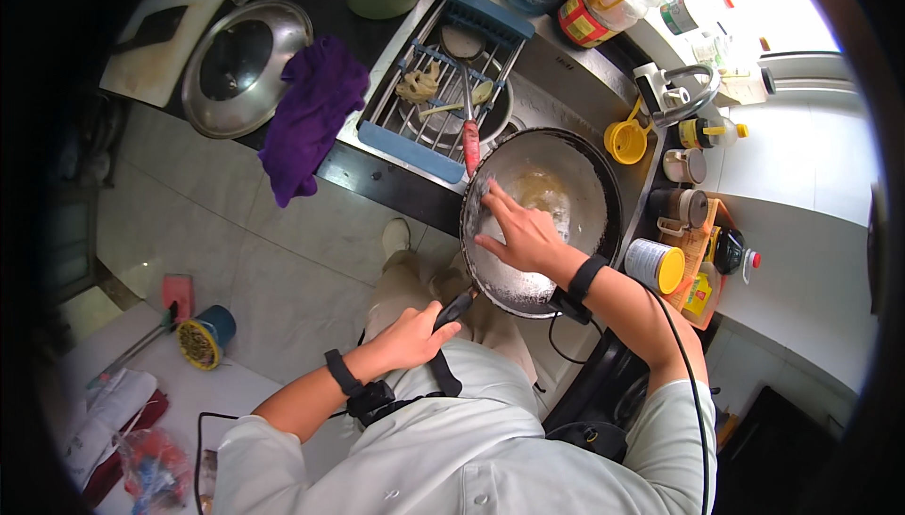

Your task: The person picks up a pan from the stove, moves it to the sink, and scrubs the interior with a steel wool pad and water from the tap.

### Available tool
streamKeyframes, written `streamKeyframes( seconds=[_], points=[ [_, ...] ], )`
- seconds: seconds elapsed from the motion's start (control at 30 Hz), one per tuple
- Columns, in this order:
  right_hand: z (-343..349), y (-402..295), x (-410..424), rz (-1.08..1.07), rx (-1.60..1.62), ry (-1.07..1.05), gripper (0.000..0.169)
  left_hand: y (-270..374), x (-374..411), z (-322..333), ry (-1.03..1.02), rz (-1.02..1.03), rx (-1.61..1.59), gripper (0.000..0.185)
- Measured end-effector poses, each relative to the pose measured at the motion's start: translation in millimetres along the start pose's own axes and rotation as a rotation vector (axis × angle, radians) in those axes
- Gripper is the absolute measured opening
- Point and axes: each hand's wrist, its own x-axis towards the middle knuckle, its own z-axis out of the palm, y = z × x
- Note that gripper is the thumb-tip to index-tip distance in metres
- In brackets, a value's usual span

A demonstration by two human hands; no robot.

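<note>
My left hand (417,335) is closed around the black handle of a large wok (587,197), which is tilted at the near right end of the sink. Over the wok's inside reaches my right hand (520,229), fingers spread near its left wall; whether the fingertips touch the metal or hold something small, I cannot tell. Some yellowish liquid lies in the wok. Just beyond its rim, a ladle with a red handle (471,147) rests on a blue-ended drying rack (410,151) across the sink. A light green spoon (481,93) lies beside the ladle.
A purple cloth (314,112) hangs over the counter edge beside a metal lid (276,34). A yellow plastic cup (628,142) is by the faucet (689,101). Jars, bottles and a can with a yellow lid (654,265) line the right side. A black cable runs along my right arm.
</note>
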Motion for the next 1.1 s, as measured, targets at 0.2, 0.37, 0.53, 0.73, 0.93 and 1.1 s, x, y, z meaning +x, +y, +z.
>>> streamKeyframes(
  seconds=[0.2,0.37,0.53,0.73,0.93,1.1],
  points=[
    [-26.8,28.2,15.1,0.345,-0.422,0.046,0.056,0.2,-4.0,9.0,0.033,-0.025,-0.05,0.031],
    [-8.9,42.6,-13.4,0.332,-0.711,-0.625,0.041,3.7,-2.1,8.6,0.018,-0.006,-0.026,0.03],
    [5.3,-1.7,4.3,0.062,-0.173,-0.411,0.042,-0.6,-1.6,11.9,0.022,-0.017,-0.009,0.03],
    [-37.4,45.6,5.8,0.316,-0.613,-0.05,0.052,-3.5,-1.5,14.4,0.056,-0.014,-0.018,0.029],
    [-16.5,68.0,-49.0,0.298,-0.702,-0.641,0.043,0.3,-1.3,9.9,0.041,-0.022,-0.02,0.028],
    [-19.6,58.4,-54.1,0.274,-0.368,-0.456,0.063,0.1,-1.4,13.7,0.075,0.019,-0.041,0.028]
  ],
)
